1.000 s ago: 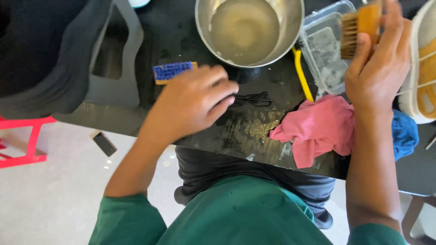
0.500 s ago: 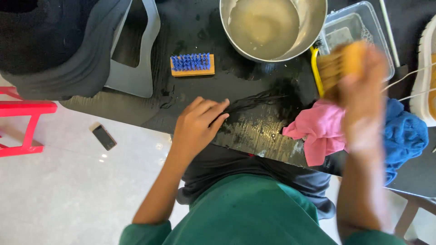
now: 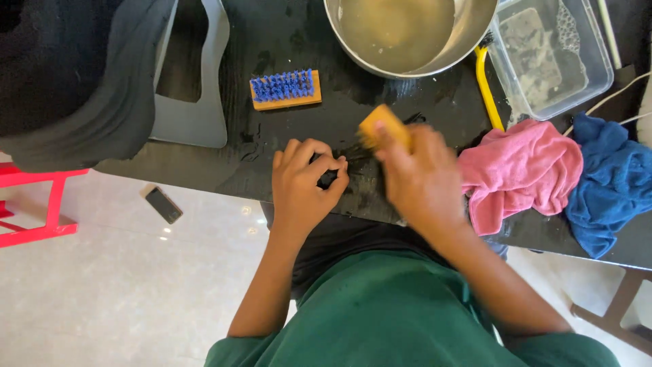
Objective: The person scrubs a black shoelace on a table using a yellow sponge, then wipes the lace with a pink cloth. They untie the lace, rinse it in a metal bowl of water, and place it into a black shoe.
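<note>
the right hand (image 3: 421, 180) was closed around a wooden scrub brush (image 3: 384, 127), its yellow-brown block sticking out past the fingers; the hand was motion-blurred, bristles not visible. the brush sat low over the wet black table (image 3: 272, 163), just beside the left hand (image 3: 305, 183). the left hand was curled narrow, fingertips and thumb pinching a small dark item (image 3: 331, 175) flat against the tabletop; what that item was could not be told, it was dark on dark and mostly covered. thin dark strands ran from it toward the brush.

further out, a second brush with blue bristles (image 3: 285, 88) lay bristles-up on the table, well apart from both hands, up and left. a metal bowl (image 3: 468, 37) of cloudy water stood at the top edge, near a clear plastic tub (image 3: 584, 61) with soapy water, and a yellow handle (image 3: 485, 85) lay between them. a pink cloth (image 3: 523, 170) lay crumpled just right of the right hand, touching a blue cloth (image 3: 611, 183) beside it. black fabric (image 3: 75, 75) hung over the table's left end next to a grey board (image 3: 197, 122). on the pale floor below sat a dark phone (image 3: 164, 204) and a red stool frame (image 3: 34, 204). the person wore a green shirt (image 3: 387, 319).
</note>
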